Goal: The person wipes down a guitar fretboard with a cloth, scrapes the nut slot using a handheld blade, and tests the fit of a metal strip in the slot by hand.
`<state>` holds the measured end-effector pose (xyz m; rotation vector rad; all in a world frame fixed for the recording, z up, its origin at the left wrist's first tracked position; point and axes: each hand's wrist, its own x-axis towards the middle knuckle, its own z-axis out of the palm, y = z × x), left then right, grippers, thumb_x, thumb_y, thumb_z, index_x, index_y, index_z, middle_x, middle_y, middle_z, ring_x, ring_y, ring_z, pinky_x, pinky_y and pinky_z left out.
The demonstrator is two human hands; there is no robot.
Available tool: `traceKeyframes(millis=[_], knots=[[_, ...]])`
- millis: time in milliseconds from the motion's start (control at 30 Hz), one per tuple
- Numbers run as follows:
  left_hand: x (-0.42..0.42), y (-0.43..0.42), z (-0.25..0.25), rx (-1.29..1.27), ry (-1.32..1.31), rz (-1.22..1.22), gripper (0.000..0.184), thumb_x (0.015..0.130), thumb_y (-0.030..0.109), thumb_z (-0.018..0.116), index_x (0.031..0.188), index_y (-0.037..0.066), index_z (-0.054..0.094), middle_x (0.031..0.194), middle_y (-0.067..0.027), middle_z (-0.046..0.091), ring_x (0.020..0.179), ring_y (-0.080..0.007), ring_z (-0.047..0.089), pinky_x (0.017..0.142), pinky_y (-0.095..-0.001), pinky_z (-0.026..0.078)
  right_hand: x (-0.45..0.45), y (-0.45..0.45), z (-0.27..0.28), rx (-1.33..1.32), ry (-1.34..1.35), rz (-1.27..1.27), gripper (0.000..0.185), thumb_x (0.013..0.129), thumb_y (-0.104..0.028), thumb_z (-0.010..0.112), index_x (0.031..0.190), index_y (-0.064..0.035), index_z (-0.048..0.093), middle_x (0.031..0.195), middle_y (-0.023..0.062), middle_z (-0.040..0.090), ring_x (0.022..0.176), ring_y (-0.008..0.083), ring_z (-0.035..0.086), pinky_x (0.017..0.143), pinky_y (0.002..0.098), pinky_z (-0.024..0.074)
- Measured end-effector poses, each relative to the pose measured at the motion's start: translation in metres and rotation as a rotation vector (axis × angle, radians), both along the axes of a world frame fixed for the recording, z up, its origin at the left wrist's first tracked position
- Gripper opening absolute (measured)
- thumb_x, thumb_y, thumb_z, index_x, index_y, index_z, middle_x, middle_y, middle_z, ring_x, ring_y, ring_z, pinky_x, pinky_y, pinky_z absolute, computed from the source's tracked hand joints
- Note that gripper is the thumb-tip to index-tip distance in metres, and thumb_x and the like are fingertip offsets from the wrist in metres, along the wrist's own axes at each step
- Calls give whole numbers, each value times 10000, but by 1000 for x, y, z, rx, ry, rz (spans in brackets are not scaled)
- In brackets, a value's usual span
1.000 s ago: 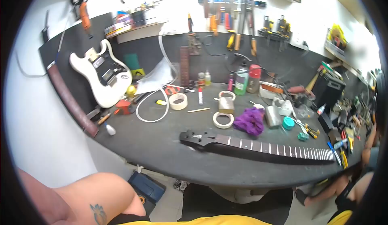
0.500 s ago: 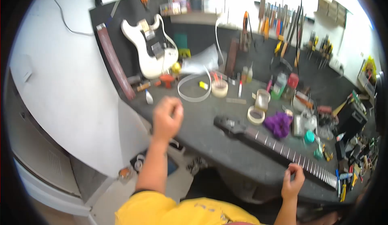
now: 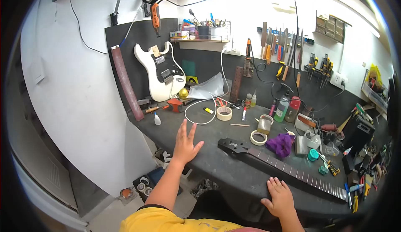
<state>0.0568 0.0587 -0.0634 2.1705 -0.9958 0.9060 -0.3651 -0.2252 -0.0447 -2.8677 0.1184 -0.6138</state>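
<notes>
My left hand (image 3: 186, 143) is open over the front left edge of the dark workbench (image 3: 200, 169), fingers stretched towards a loop of white cable (image 3: 188, 117). It holds nothing. My right hand (image 3: 279, 197) lies flat at the bench's front edge, fingers apart and empty. Just beyond it a guitar neck (image 3: 288, 170) with a black headstock (image 3: 234, 145) lies slantwise on the bench, frets facing up. Neither hand appears to touch the neck. A purple cloth (image 3: 280, 145) sits behind the neck, beside a roll of masking tape (image 3: 258, 138).
A white guitar body (image 3: 156, 81) leans against the back panel. Another tape roll (image 3: 224, 113), a small white bottle (image 3: 157, 119) and a green bottle (image 3: 282, 107) stand on the bench. Several tools crowd the right end near a blue pen (image 3: 347, 192). A rotary tool (image 3: 155, 17) hangs above.
My left hand has gone from curled to open and moved right and down in view. My right hand has opened flat and shifted left, away from the neck. The camera view has tilted up.
</notes>
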Motion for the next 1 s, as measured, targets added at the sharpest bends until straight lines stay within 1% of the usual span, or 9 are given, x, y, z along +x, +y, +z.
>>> traceKeyframes(millis=[67,167,333,533,633,700,767,900,1000], knots=[[8,0,7,457,402,-31,765,1089,567,682,1699,124,556,1803,-156,477,1668,-369,437,1378,-581,313,1,-3,-1,201,-38,27,817,1036,-615,661,1519,43,680,1593,258,673,1549,461,576,1313,585,403],[2,-7,12,534,369,51,759,1066,579,702,1685,156,583,1785,-133,510,1652,-353,465,1372,-559,337,0,-3,2,441,-203,58,843,1068,-647,592,1540,48,663,1598,257,669,1555,466,566,1309,601,409],[-1,-3,1,338,277,68,748,1070,594,683,1660,139,616,1777,-144,519,1659,-329,458,1379,-535,331,8,10,-5,228,-155,-225,1044,827,-277,981,1672,86,486,1664,296,592,1576,476,541,1342,571,394],[3,-8,8,417,419,100,745,1047,563,722,1646,129,632,1772,-145,526,1656,-333,461,1382,-529,324,4,26,4,140,-494,-277,982,885,-396,935,1656,60,534,1645,280,616,1564,451,561,1335,601,381],[1,-9,3,294,324,126,739,1048,561,719,1634,117,645,1771,-143,529,1661,-327,457,1383,-538,321,2,12,2,-34,41,-93,834,976,-526,821,1560,46,653,1616,261,653,1556,429,577,1333,587,389],[-3,-12,-1,181,129,188,733,1045,547,729,1624,103,654,1763,-141,540,1660,-321,461,1381,-538,326,3,5,-9,67,-15,-105,791,1046,-620,703,1497,30,714,1585,255,678,1537,424,596,1319,578,410],[1,-14,8,408,343,173,783,1047,537,733,1681,103,582,1805,-157,474,1684,-335,417,1392,-544,301,3,0,-11,208,-43,-79,797,1050,-632,694,1503,23,711,1591,252,674,1533,428,600,1316,576,414],[0,-11,16,516,475,152,848,1047,523,745,1735,95,498,1845,-193,390,1698,-380,384,1390,-560,298,1,0,-13,196,-137,-87,811,975,-549,810,1537,20,678,1595,252,670,1557,455,565,1337,583,379],[-3,-11,4,254,299,135,828,1060,563,704,1718,95,524,1842,-184,401,1695,-382,389,1388,-566,300,5,10,-10,-1,-67,-201,887,918,-462,896,1590,43,612,1639,263,628,1595,471,517,1349,599,352]])
